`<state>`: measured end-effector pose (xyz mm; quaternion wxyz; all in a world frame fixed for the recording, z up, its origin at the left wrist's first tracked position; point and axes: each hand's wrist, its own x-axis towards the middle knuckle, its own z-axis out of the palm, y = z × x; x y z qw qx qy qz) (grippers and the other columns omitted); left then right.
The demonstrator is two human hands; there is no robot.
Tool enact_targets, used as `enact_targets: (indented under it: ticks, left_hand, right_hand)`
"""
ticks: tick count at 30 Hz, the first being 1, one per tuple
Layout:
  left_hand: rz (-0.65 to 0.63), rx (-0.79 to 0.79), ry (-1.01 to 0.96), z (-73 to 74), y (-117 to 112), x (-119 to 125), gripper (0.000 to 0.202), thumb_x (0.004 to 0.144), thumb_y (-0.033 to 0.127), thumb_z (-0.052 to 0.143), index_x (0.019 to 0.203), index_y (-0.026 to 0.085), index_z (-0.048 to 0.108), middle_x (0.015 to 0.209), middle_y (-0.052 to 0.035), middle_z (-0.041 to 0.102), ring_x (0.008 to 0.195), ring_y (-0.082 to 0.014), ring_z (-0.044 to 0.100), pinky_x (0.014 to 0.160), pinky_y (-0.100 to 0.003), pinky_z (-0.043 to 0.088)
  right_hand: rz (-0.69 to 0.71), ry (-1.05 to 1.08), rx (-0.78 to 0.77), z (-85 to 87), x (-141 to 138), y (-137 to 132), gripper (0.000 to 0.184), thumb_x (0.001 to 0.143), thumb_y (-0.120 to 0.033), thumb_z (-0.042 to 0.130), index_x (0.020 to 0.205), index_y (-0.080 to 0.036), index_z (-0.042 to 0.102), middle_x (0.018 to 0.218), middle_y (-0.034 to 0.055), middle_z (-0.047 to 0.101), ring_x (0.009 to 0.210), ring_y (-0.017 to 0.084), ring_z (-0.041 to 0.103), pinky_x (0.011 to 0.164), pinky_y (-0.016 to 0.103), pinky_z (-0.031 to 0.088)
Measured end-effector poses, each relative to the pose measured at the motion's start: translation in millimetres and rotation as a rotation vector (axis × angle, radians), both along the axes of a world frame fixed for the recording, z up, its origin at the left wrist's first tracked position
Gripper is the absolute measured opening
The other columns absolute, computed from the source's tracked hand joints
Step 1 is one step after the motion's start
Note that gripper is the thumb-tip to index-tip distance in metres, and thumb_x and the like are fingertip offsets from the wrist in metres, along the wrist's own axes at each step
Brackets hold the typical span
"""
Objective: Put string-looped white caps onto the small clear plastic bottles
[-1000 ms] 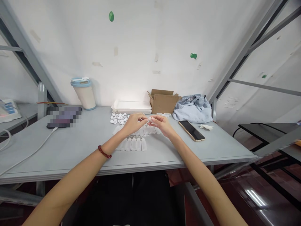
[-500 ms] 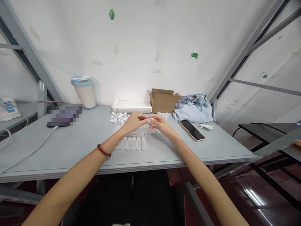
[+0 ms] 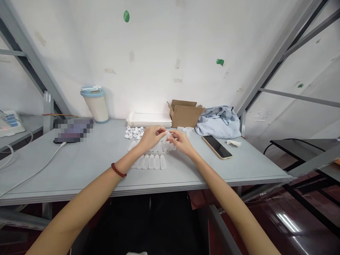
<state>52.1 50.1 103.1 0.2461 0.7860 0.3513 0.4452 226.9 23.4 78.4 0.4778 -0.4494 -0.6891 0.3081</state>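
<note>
My left hand (image 3: 150, 138) and my right hand (image 3: 181, 141) meet above the grey table (image 3: 87, 166), fingertips pinched together on one small translucent white bottle (image 3: 167, 135). Below them lie rows of the same small bottles (image 3: 152, 162) on their sides. A heap of small white caps (image 3: 133, 132) sits just behind my left hand. A red bead bracelet (image 3: 118, 170) is on my left wrist.
A phone (image 3: 216, 147) lies right of my hands, with a crumpled tissue (image 3: 233, 143) beyond it. At the back stand a blue-lidded container (image 3: 95, 104), stacked white trays (image 3: 148, 119), an open cardboard box (image 3: 185, 114) and bundled blue cloth (image 3: 218, 122). A white cable (image 3: 32, 173) crosses the left side.
Both hands stay pinched together on the small bottle, with only slight finger shifts. The view has drifted a little.
</note>
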Motion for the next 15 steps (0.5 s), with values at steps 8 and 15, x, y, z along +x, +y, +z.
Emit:
enact_targets:
  ticks: [8, 15]
  left_hand:
    - [-0.038, 0.211, 0.115, -7.0, -1, 2, 0.022, 0.084, 0.027, 0.053, 0.099, 0.018, 0.067, 0.093, -0.0074, 0.068, 0.085, -0.0200, 0.062, 0.074, -0.032, 0.051]
    - [-0.036, 0.508, 0.316, -10.5, -3, 1, 0.032, 0.087, 0.035, 0.056, 0.112, 0.016, 0.063, 0.105, -0.0131, 0.059, 0.101, -0.0263, 0.053, 0.079, -0.038, 0.048]
  right_hand:
    - [0.085, 0.102, -0.078, 2.6, 1, 0, 0.047, 0.075, -0.056, 0.062, 0.105, -0.020, 0.061, 0.073, 0.0026, 0.069, 0.062, 0.015, 0.060, 0.051, 0.025, 0.043]
    - [0.172, 0.265, -0.251, 10.1, 3, -4, 0.042, 0.074, -0.055, 0.064, 0.097, -0.020, 0.059, 0.070, 0.0005, 0.065, 0.055, 0.012, 0.058, 0.045, 0.023, 0.043]
